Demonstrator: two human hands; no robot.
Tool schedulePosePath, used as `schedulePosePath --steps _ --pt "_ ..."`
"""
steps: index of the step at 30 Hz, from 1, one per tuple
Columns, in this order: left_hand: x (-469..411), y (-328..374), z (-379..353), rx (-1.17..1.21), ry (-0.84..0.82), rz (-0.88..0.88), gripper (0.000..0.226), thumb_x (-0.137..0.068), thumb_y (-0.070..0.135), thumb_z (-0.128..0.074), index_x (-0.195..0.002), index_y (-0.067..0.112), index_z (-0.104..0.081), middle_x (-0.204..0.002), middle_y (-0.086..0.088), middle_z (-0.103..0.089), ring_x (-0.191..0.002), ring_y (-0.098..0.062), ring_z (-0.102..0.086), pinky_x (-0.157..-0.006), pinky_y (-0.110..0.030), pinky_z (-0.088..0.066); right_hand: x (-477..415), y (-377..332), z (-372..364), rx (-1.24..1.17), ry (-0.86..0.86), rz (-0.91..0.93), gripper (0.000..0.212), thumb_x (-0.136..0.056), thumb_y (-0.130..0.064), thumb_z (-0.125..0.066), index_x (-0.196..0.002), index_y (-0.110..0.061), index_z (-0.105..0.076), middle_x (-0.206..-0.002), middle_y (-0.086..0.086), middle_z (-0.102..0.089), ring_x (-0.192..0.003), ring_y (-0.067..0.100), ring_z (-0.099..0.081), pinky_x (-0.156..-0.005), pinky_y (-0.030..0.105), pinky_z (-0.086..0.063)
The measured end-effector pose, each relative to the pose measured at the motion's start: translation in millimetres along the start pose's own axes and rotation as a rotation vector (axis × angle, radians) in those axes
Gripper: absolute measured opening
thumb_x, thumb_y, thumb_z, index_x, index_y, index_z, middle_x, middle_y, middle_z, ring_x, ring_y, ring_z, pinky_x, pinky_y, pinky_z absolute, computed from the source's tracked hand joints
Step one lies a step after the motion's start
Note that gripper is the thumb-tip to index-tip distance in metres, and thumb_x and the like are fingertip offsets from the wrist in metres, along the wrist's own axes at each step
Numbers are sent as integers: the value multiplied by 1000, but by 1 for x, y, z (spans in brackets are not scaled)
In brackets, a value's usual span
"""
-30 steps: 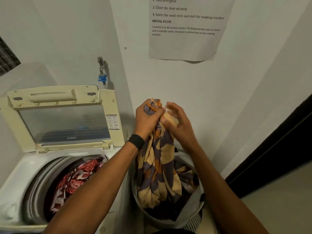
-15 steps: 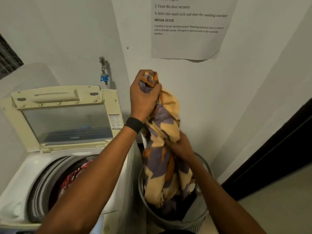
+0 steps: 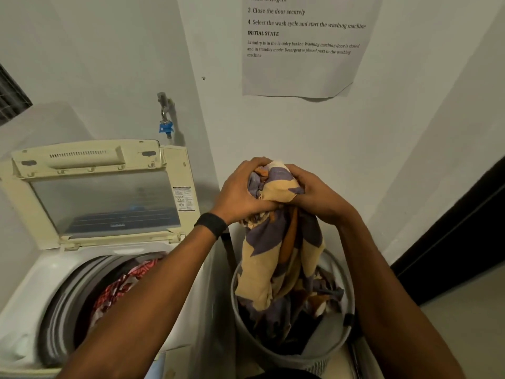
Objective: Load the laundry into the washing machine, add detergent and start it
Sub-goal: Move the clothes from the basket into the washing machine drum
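Left hand, right hand grip bunched cream-purple-orange cloth, tail in grey basket.

Pale walls, paper notice, beige floor.

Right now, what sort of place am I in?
Most likely a home laundry corner: a top-loading washing machine with its lid up, a wall tap above it, and a grey laundry basket of clothes beside it. The left hand and right hand grip a patterned cloth over it.
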State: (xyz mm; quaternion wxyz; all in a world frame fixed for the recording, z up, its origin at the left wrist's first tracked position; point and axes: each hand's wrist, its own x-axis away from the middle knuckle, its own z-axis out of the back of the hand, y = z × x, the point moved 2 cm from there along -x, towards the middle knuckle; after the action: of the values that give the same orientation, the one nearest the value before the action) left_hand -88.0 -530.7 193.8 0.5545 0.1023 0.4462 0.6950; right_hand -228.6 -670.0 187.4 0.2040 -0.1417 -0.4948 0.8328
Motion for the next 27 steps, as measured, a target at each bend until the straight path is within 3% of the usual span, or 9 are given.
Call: schedulePosePath --steps 4,7,11,14,16,19,22,25,27 --pt "-12 -1 15 -17 71 -28 68 -71 35 -87 -131 19 -60 -125 0 -66 -119 -18 -63 -104 -49 -51 23 20 10 -341 -173 61 87 -89 3 -69 -157 -32 -28 -153 -2 -48 -136 16 -52 -105 32 -51" --pt "-15 6 23 100 216 -39 42 -77 18 -81 -116 11 -65 -110 -4 -71 -108 -21 -68 -97 -51 -53 38 50 -13 -240 -202 -22 106 -77 -8 -87 -158 -35 -26 -156 -9 -44 -142 7 -44 -114 35 -44" --pt "-19 20 12 170 313 -47 34 -81 11 -75 -113 6 -65 -107 -8 -71 -106 -22 -69 -97 -48 -55 60 106 -87 -206 -166 -298 56 -85 -25 -84 -134 -25 -58 -128 -8 -67 -121 10 -64 -89 19 -55" --pt "-13 8 13 123 407 16 34 -81 16 -74 -113 9 -64 -106 -6 -69 -103 -21 -67 -94 -47 -55 61 124 -83 -141 46 -281 52 -88 -30 -78 -133 -13 -60 -125 2 -66 -123 29 -63 -91 32 -53" --pt "-8 0 19 35 504 35 34 -81 17 -75 -112 11 -63 -106 -7 -65 -99 -15 -63 -88 -32 -54 57 112 -62 -76 128 -247 61 -78 -45 -71 -127 -9 -64 -120 5 -68 -117 27 -66 -90 38 -54" --pt "1 -5 23 -134 552 56 44 -81 14 -79 -122 14 -63 -108 -11 -56 -89 -2 -52 -73 -3 -40 46 68 -24 -105 292 -137 68 -71 -56 -59 -122 -11 -66 -116 5 -69 -105 10 -65 -82 26 -55" --pt "10 -9 12 -118 436 87 62 -86 16 -77 -143 20 -52 -117 -9 -48 -87 5 -49 -78 1 -39 26 9 9 -154 412 16 56 -85 -34 -62 -132 -3 -61 -121 3 -64 -103 7 -63 -81 4 -48" --pt "23 -8 -8 109 235 106 91 -90 28 -77 -161 25 -21 -137 -2 -38 -113 21 -46 -92 1 -38 11 -32 23 -171 397 64 39 -102 -5 -56 -141 -3 -52 -119 1 -61 -105 13 -61 -84 6 -51" --pt "31 -9 -20 236 119 119 112 -81 43 -82 -164 26 -8 -150 2 -32 -128 20 -39 -100 -2 -38 7 -39 22 -211 353 59 39 -102 4 -49 -140 -3 -51 -119 10 -65 -106 27 -64 -90 23 -55"
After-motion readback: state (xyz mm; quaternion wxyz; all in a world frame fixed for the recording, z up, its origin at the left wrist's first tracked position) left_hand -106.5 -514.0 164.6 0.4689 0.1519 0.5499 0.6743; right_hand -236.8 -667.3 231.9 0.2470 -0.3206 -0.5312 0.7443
